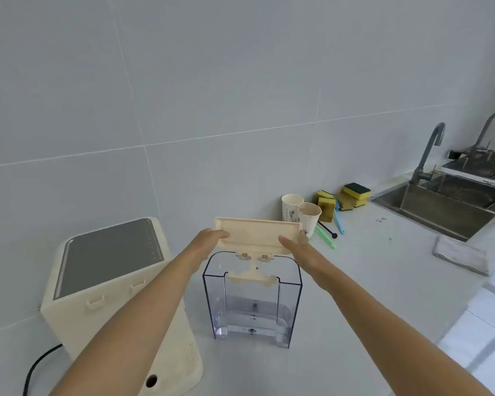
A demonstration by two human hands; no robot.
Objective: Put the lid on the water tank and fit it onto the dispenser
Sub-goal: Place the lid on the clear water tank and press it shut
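A clear plastic water tank (252, 307) stands upright on the counter in the middle, open at the top. Just above its rim I hold the cream-coloured lid (255, 234), tilted with its underside and a hanging bracket toward me. My left hand (209, 240) grips the lid's left end and my right hand (296, 247) grips its right end. The cream dispenser (106, 284), with a dark grey top panel, stands to the left of the tank, its back with small hooks facing the tank.
Two paper cups (300, 212), yellow-green sponges (346, 198) and thin brushes (330, 235) lie behind the tank by the tiled wall. A steel sink (446, 204) with a tap sits at the right, a folded cloth (460, 254) beside it. A black cable (40, 364) trails from the dispenser.
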